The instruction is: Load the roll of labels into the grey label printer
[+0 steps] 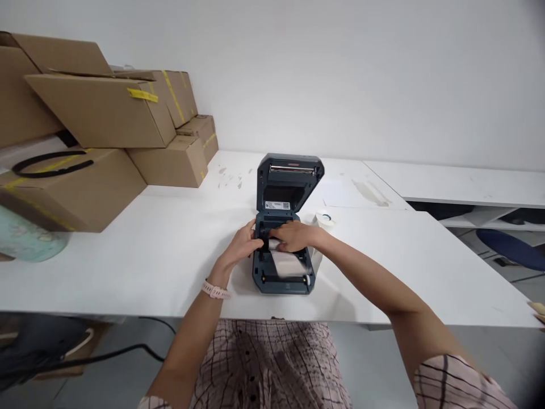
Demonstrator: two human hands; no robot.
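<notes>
Printer (259, 274), dark and boxy, sits on the white desk (191, 244), close to the front edge. Its lid (281, 193) stands up, tipped back, with a shiny bar and a white sticker inside it. Down in the bottom part is a small white roll (275, 244), and a pale strip of paper (288, 266) hangs off it toward the front. The strip looks blurry.

The left hand (243, 244) is spread at the left side, its thumb over the rim. The right hand (293, 236) reaches inside, with its fingers on the roll. It covers a lot, so I can't tell if those fingers are pinching it. The two hands are apart, but near each other.

Just right of the printer is another white roll (322, 220), partly behind the right wrist. Brown boxes (114, 113) are piled up on the left, and I can't see what they hold.
</notes>
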